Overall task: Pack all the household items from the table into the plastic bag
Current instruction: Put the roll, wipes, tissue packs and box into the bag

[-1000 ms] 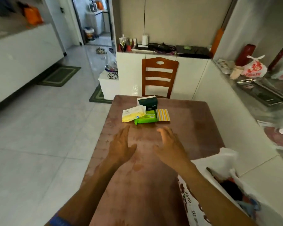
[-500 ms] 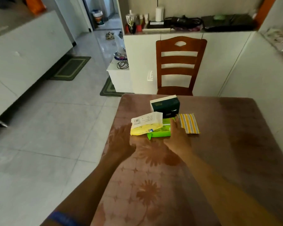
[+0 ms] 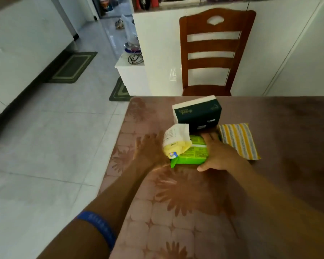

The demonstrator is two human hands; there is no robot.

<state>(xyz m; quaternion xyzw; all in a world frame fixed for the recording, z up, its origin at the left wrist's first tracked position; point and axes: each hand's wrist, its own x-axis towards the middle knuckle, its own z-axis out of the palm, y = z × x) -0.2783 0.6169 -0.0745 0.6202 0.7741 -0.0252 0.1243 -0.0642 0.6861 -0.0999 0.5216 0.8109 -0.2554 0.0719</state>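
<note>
a person leaned over the table (image 3: 204,212) with both hands among a small cluster of household items at twelve o'clock from the body. the right hand (image 3: 218,156) lay over the right end of the green pack (image 3: 192,154), fingers spread toward the dark box (image 3: 198,114) and thumb hooked at the pack's near edge, closing on it but not yet lifting. the left hand (image 3: 150,148), blurred, sat at nine o'clock of the yellow pouch (image 3: 176,143), fingers extended against its side; whether it gripped could not be told. the pouch rested tilted across the green pack's left end. the striped packet (image 3: 238,142) lay flat at three o'clock of the green pack, just beside the right hand. the plastic bag was out of view. the soft-wrapped packs looked light and squashy, with slick film likely to slide, so a pinch across the short ends seemed the surest hold; the box looked stiff and would take a grasp across its width. a wooden chair (image 3: 215,49) stood beyond the table.
</note>
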